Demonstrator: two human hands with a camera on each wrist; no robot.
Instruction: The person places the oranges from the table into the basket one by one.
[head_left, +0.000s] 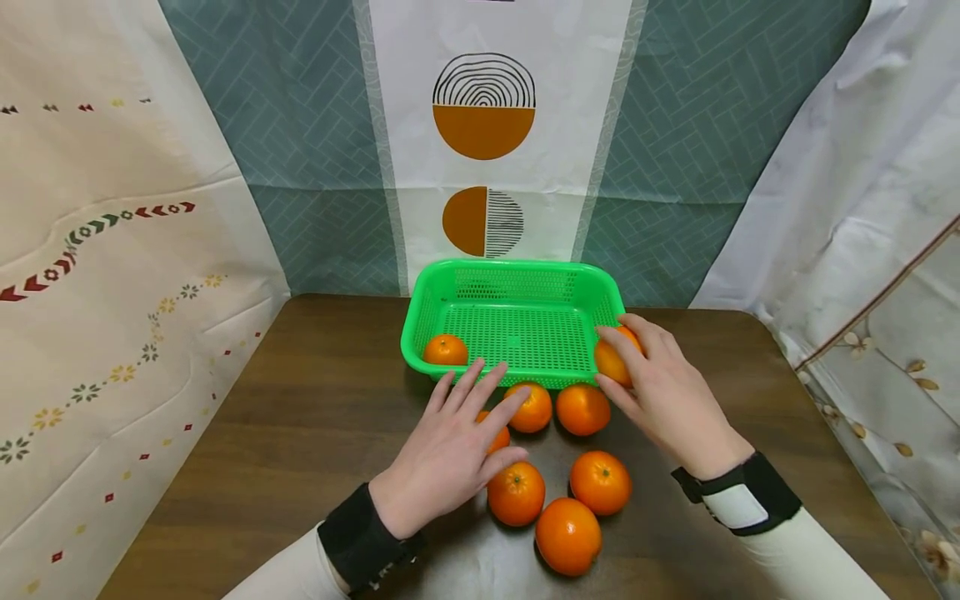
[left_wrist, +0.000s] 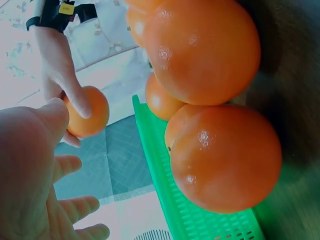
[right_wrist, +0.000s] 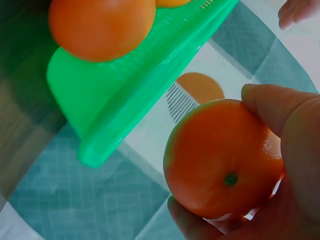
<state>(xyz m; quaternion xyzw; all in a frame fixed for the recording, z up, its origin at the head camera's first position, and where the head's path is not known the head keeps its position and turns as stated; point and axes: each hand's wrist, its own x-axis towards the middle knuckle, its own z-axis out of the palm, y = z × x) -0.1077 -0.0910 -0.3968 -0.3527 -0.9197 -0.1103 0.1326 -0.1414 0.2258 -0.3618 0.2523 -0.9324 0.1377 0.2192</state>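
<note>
My right hand [head_left: 663,387] grips an orange [right_wrist: 222,160] at the right front corner of a green plastic basket [head_left: 408,333]. In the right wrist view the thumb and fingers wrap its sides, and its green stem spot shows. One orange [head_left: 446,350] lies inside the basket at the front left. My left hand [head_left: 453,454] hovers with spread fingers over the oranges on the table, holding nothing. Partly beneath it is an orange [head_left: 495,432], mostly hidden. The left wrist view shows the left fingers [left_wrist: 80,207] extended, apart from the large oranges [left_wrist: 225,157] beside them.
Two oranges sit along the basket's front wall, one orange [head_left: 582,409] at the right. Nearer to me several more are grouped, including an orange [head_left: 567,537] at the front. The brown wooden table [head_left: 247,467] ends at hanging cloths [head_left: 315,167] behind and on both sides.
</note>
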